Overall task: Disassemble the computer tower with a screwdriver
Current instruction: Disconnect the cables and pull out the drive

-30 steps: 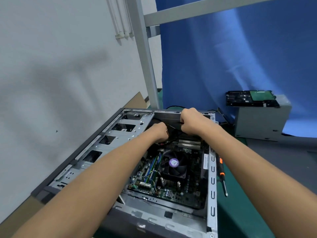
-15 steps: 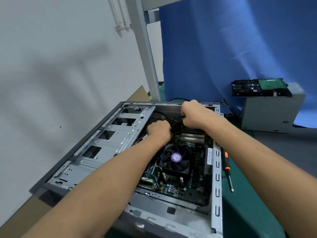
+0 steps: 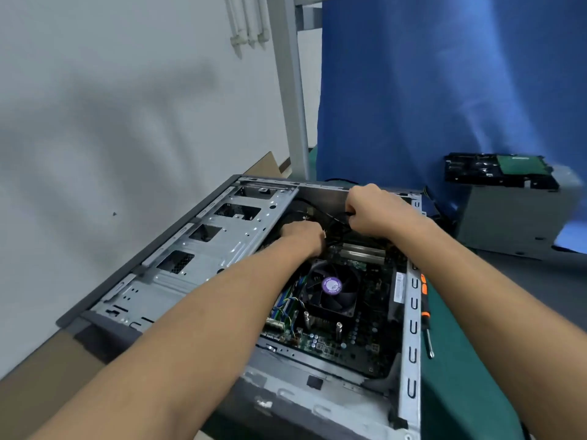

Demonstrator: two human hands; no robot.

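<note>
The computer tower (image 3: 222, 249) lies open on its side at lower centre, holding the motherboard (image 3: 365, 331) and its fan (image 3: 330, 285). As half a second ago, I see both hands at its far end: right hand (image 3: 371, 211) fisted around black cables (image 3: 336, 225), left hand (image 3: 301, 235) curled downward, its grip I cannot tell. The screwdriver (image 3: 425, 315) lies just right of the tower.

A pale grey wall (image 3: 111, 106) with soft shadows fills the left. White pipes (image 3: 247, 23) run down it beside a grey metal post (image 3: 290, 90). A blue curtain (image 3: 444, 90) hangs on the right. A green mat (image 3: 460, 376) covers the table, and cardboard (image 3: 41, 376) lies along the wall.
</note>
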